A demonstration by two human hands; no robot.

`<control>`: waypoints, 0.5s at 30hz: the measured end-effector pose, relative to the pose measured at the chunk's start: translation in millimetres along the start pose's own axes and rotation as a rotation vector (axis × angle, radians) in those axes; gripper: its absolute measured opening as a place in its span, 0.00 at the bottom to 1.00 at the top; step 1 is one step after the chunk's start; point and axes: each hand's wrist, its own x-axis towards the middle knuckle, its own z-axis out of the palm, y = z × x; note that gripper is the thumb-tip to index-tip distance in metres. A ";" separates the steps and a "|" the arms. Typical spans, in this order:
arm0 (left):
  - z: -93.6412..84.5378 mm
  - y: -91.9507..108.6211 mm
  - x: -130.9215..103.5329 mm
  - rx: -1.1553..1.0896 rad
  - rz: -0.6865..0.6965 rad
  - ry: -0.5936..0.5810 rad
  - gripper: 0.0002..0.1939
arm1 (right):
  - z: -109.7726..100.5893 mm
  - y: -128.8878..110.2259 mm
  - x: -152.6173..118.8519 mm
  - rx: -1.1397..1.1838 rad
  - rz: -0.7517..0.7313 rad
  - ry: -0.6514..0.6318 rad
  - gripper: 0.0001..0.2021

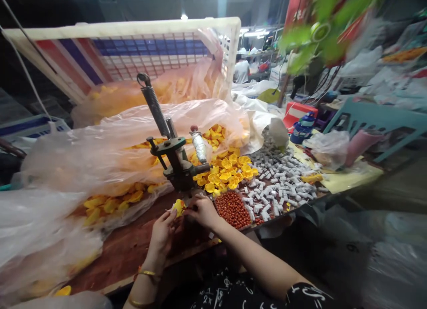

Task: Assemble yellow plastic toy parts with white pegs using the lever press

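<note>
Between the fingers of my left hand (162, 231) is a small yellow plastic piece (179, 207) with a bit of red on it and a thin white stub at its left. My right hand (202, 211) reaches in from the other side, fingertips pinched close against the piece; what they grip is too small to make out. Just behind both hands stands a dark hand press (178, 166) with a spring on top and a wrapped lever handle (199, 146). A square tray (247, 224) of red-brown beads sits right of my right hand.
Loose yellow shells (230, 171) are heaped behind the tray. Many grey-white small parts with pins (276, 184) spread to the right. Plastic bags of yellow pieces (113, 202) lie left, below a white crate (233, 55). A blue bottle (303, 127) and blurred green fan (320, 31) are beyond.
</note>
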 end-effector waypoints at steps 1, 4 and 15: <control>-0.8 -3.6 5.7 0.024 0.038 0.002 0.07 | -0.4 1.0 1.1 -0.061 0.010 -0.012 0.13; 0.1 -13.3 29.0 0.176 0.201 -0.068 0.15 | 0.9 4.7 6.7 -0.246 0.100 -0.078 0.13; 9.3 -14.6 55.0 0.594 0.545 -0.239 0.15 | -153.1 50.8 4.1 0.106 0.246 -0.108 0.09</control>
